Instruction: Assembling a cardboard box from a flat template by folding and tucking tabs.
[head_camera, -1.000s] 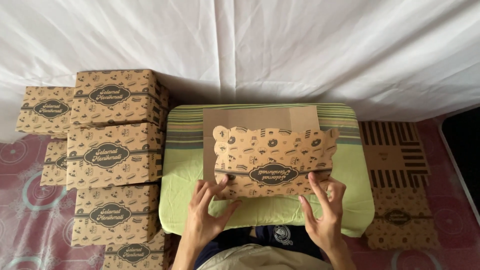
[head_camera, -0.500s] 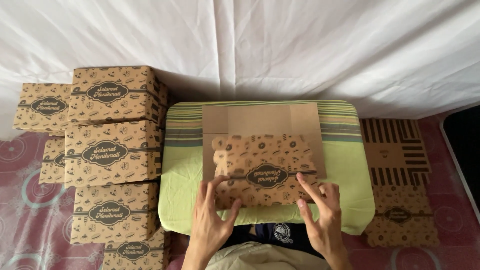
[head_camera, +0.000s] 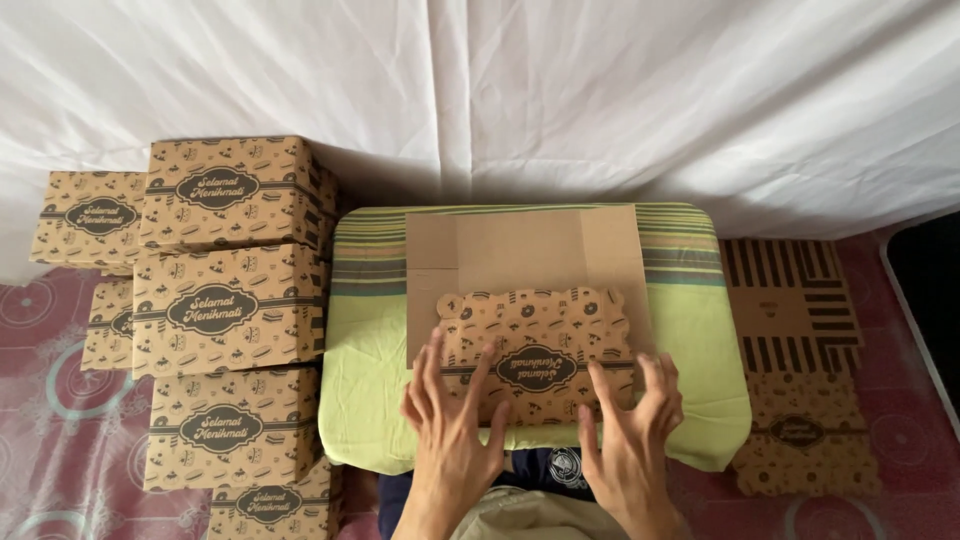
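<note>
With both the left hand (head_camera: 452, 440) and right hand (head_camera: 628, 445) spread flat, the person is pressing down the printed flap of a part-folded cardboard box blank (head_camera: 530, 300) at frame centre, while finished boxes (head_camera: 225, 310) are standing stacked at left and flat blanks (head_camera: 800, 370) are waiting at right.

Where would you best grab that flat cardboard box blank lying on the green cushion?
Probably by the two short side edges of the flat box blank, coming in from left and right: it lies flat on the green cushion, and both hands press its printed flap.

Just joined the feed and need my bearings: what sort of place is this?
Probably a home floor workspace for folding snack boxes: folded printed boxes stacked left, flat box blanks right, a green cushion as worktop, white sheet behind.
</note>
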